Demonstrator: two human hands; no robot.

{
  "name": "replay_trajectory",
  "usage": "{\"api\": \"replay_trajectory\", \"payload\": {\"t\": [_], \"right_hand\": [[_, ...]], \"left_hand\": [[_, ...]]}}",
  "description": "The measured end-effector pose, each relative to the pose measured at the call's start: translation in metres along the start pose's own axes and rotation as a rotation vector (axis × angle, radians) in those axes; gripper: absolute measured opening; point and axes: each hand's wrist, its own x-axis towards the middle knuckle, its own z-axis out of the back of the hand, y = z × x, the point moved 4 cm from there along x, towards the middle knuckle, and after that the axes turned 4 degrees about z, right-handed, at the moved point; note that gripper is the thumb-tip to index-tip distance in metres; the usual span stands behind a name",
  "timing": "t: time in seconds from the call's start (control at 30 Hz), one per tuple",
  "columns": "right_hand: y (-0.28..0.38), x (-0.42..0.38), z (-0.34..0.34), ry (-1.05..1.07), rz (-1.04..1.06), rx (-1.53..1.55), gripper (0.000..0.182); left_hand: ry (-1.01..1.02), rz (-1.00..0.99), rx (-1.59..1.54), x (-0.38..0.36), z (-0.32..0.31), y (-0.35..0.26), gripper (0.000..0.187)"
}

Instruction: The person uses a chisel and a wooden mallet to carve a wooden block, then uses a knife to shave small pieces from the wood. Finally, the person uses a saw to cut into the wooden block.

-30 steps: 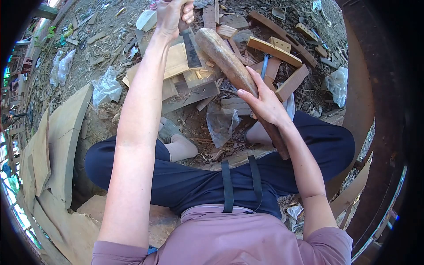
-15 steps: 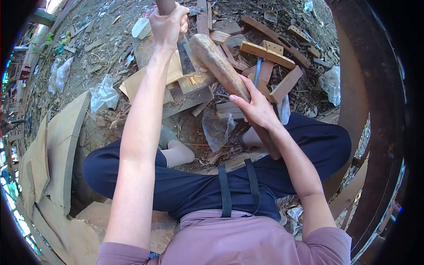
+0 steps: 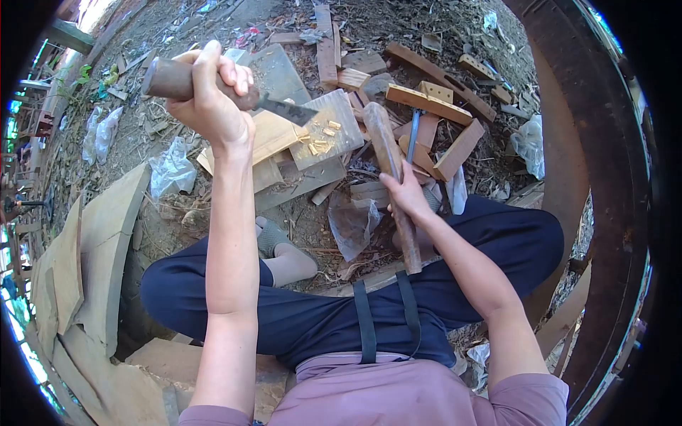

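Observation:
My left hand (image 3: pixel 217 99) is wrapped round the wooden handle of a chisel (image 3: pixel 169 78). The dark flat blade points right, over a pale wooden piece (image 3: pixel 270 142) and the edge of a grey board (image 3: pixel 341 117). Yellow wood chips (image 3: pixel 321 145) are scattered on that board near the blade tip. In my right hand (image 3: pixel 408 193) is a long rounded wooden mallet (image 3: pixel 381 135), gripped around its narrower part. Its thick end points away from me, and its lower end comes down near my lap.
Several wood blocks and offcuts (image 3: pixel 458 149) lie at the right, with a blue-grey rod (image 3: pixel 413 135) among them. Plastic bags (image 3: pixel 172 169) are strewn on the dirt. Large thin boards (image 3: pixel 99 241) lean at the left, and a dark curved beam (image 3: pixel 604 177) rises at the right.
My left hand has come back and left, turning the chisel from upright to lying sideways. The mallet has shifted right and dropped lower, and the chips on the board show more fully.

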Motion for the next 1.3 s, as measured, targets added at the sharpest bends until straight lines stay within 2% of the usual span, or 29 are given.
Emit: {"api": "replay_trajectory", "payload": {"t": [0.03, 0.1, 0.17, 0.23, 0.27, 0.33, 0.37, 0.43, 0.5, 0.57, 0.6, 0.63, 0.67, 0.7, 0.77, 0.8, 0.87, 0.9, 0.97, 1.0, 1.03, 1.1, 1.17, 1.2, 1.27, 1.3], "right_hand": [[-0.011, 0.002, -0.004, -0.002, -0.003, -0.001, 0.072], [-0.034, 0.010, -0.011, -0.071, 0.120, -0.210, 0.079], [-0.052, 0.013, -0.015, -0.011, 0.051, -0.202, 0.083], [-0.073, 0.024, -0.021, -0.020, 0.240, -0.291, 0.080], [-0.078, 0.027, -0.022, -0.016, 0.243, -0.292, 0.080], [-0.047, 0.016, -0.016, -0.216, 0.456, -0.612, 0.067], [-0.031, 0.010, -0.011, -0.217, 0.456, -0.613, 0.067], [0.017, -0.015, -0.017, 0.267, 0.052, 0.068, 0.054], [0.023, -0.039, -0.029, 0.454, -0.364, 0.560, 0.056], [0.034, -0.051, -0.032, 0.450, -0.399, 1.050, 0.045], [0.031, -0.046, -0.028, 0.449, -0.399, 1.051, 0.045], [0.030, -0.037, -0.024, 0.514, -0.334, 1.167, 0.038], [0.030, -0.029, -0.020, 0.579, -0.264, 1.282, 0.031], [0.029, -0.028, -0.019, 0.622, -0.299, 1.282, 0.022], [0.025, -0.023, -0.014, 0.466, -0.385, 1.266, 0.023], [0.028, -0.027, -0.014, 0.459, -0.384, 1.269, 0.023], [0.033, -0.030, -0.001, 0.205, -0.122, 0.806, 0.034], [0.032, -0.031, -0.004, 0.260, -0.083, 0.692, 0.043], [0.027, -0.042, -0.004, 0.104, -0.054, 0.627, 0.042], [0.031, -0.048, -0.003, 0.010, -0.058, 0.577, 0.044], [0.032, -0.043, -0.005, 0.016, -0.058, 0.573, 0.044], [0.020, -0.026, 0.002, -0.202, -0.045, 0.582, 0.048], [-0.005, 0.016, -0.001, -0.250, -0.011, 0.633, 0.050], [-0.014, 0.037, -0.001, -0.320, -0.028, 0.539, 0.047], [-0.042, 0.076, -0.008, -0.380, -0.042, 0.453, 0.044], [-0.058, 0.092, -0.004, -0.425, 0.084, 0.177, 0.040]], "left_hand": [[0.000, 0.003, -0.002, -0.005, -0.001, -0.001, 0.010], [0.048, 0.112, 0.023, -0.018, -0.007, 0.003, 0.011], [0.065, 0.123, 0.030, -0.036, -0.010, 0.009, 0.010], [0.159, 0.161, 0.101, -0.055, -0.015, 0.017, 0.009], [0.230, 0.147, 0.169, -0.064, -0.018, 0.018, 0.009], [0.313, 0.135, 0.325, -0.086, -0.021, 0.027, 0.010], [0.323, 0.134, 0.414, -0.097, -0.021, 0.032, 0.012], [0.491, 0.072, 0.549, -0.120, -0.031, 0.035, 0.011], [0.636, 0.100, 0.602, -0.145, -0.039, 0.040, 0.015], [0.776, 0.012, 0.602, -0.172, -0.039, 0.057, 0.019], [0.808, -0.120, 0.670, -0.182, -0.041, 0.055, 0.023], [0.913, -0.075, 0.759, -0.196, -0.037, 0.064, 0.027], [0.960, -0.155, 0.778, -0.204, -0.033, 0.069, 0.030], [1.009, -0.237, 0.793, -0.208, -0.035, 0.068, 0.034], [1.064, -0.195, 0.847, -0.211, -0.033, 0.068, 0.038], [1.113, -0.148, 0.907, -0.211, -0.031, 0.067, 0.043], [1.184, -0.156, 0.930, -0.202, -0.022, 0.060, 0.048], [1.247, -0.159, 0.964, -0.200, -0.016, 0.057, 0.054], [1.257, -0.155, 0.987, -0.195, -0.003, 0.052, 0.052], [1.122, -0.062, 1.022, -0.186, 0.008, 0.052, 0.049], [0.978, 0.030, 1.051, -0.176, 0.021, 0.051, 0.047], [0.757, -0.059, 1.294, -0.151, 0.048, 0.062, 0.049], [0.599, -0.018, 1.493, -0.122, 0.070, 0.071, 0.061], [0.600, -0.027, 1.491, -0.115, 0.081, 0.076, 0.061], [0.522, 0.047, 1.729, -0.102, 0.112, 0.089, 0.071], [0.521, 0.047, 1.737, -0.096, 0.117, 0.090, 0.071]]}}
